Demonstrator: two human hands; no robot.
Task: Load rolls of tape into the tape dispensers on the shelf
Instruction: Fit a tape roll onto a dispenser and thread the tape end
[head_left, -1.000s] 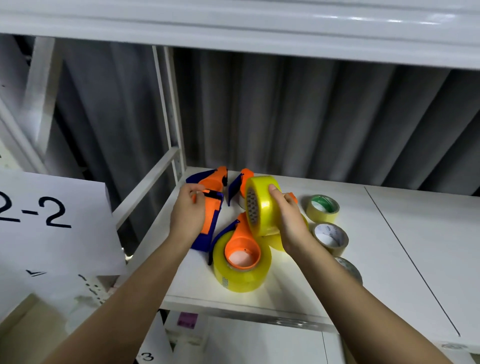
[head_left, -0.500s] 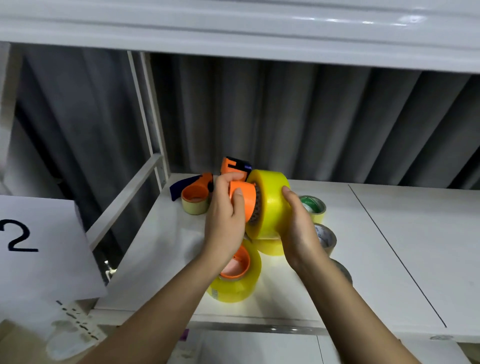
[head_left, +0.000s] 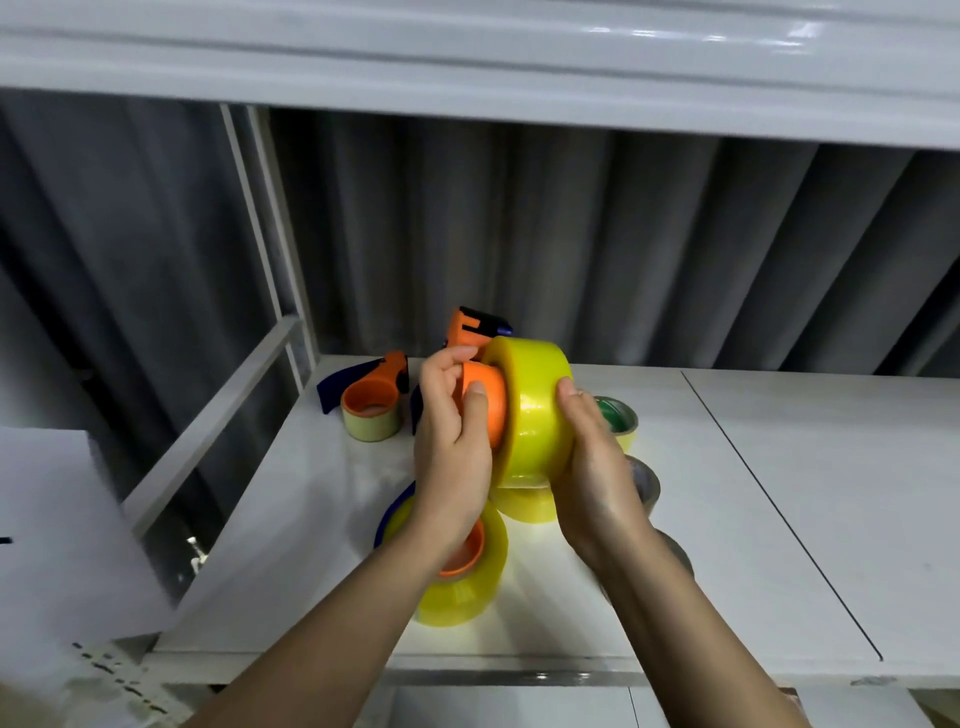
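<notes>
Yellow roll (head_left: 535, 410) is held up above the shelf (head_left: 779, 493), gripped from its right face by the right hand (head_left: 592, 467), fingers curled over the rim. Opposite, the left hand (head_left: 452, 441) clasps the orange hub (head_left: 483, 400) of a dispenser (head_left: 470, 327), thumb on the hub and the handle poking up behind. Each hand braces one part, so the roll's core seems to be going over the hub, pushed from the right against the left; I judge it partly seated, not yet home.

Under the left wrist lies a loaded dispenser (head_left: 462, 582). Beyond the left hand rests another dispenser (head_left: 371, 397) with a thinner roll. Under and beside the right hand sit spare rolls (head_left: 618, 421), close by for the next loading. Pushing crookedly could jam the core.
</notes>
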